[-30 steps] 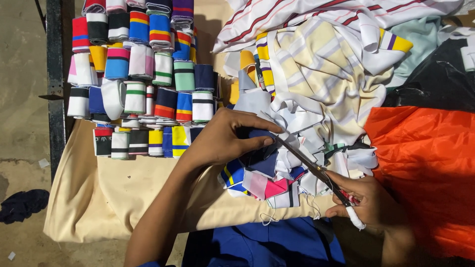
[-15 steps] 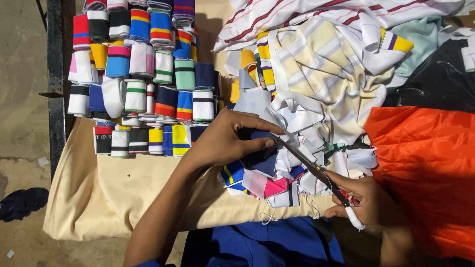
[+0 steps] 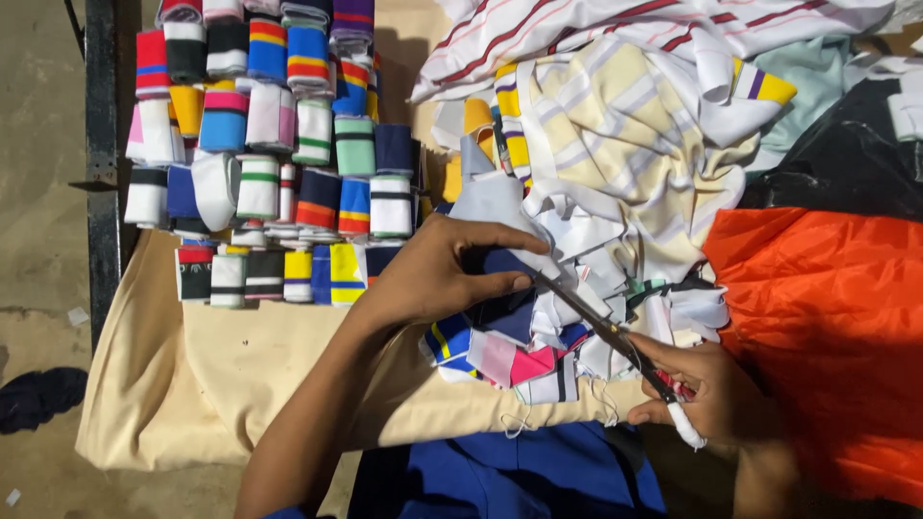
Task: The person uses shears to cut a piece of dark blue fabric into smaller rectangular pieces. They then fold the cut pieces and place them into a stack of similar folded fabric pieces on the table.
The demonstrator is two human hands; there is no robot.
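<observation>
**Over the cloth-covered table: scissors angled into a strip pinched by the left hand**

At far left, rows of folded striped ribbing pieces [image 3: 279,144] are stacked on the cream cloth [image 3: 240,384] that covers the table; none are touched by either hand. Further right, the left hand [image 3: 437,274] is seen reaching in from the lower left, fingers [image 3: 500,235] curled closed and gripping a pale grey-and-navy fabric strip [image 3: 490,202], thumb below, fingers on top. The strip is held up off the heap, its long axis running roughly up and away from the fingers. Under the hand a small pile of cut pieces [image 3: 510,351] is lying, pink, white and navy with yellow stripes.

The key relation: the scissors [image 3: 601,332] lie on a diagonal, tips up-left at the strip just beside the left fingertips, handles down-right. So the strip lies up and to the left of the right hand [image 3: 707,389], along the line of the blades. The right hand is closed round the handles, fingers through the loops; a white-wrapped handle end sticks out below the palm. How far the blades are parted cannot be told, as the tips are hidden against dark fabric. The left hand is clearly the nearer one to the strip; the right reaches it only through the blades.

Further right, a loose heap of cream striped fabric [image 3: 625,125] is piled, then an orange cloth [image 3: 817,317] at the edge.
</observation>
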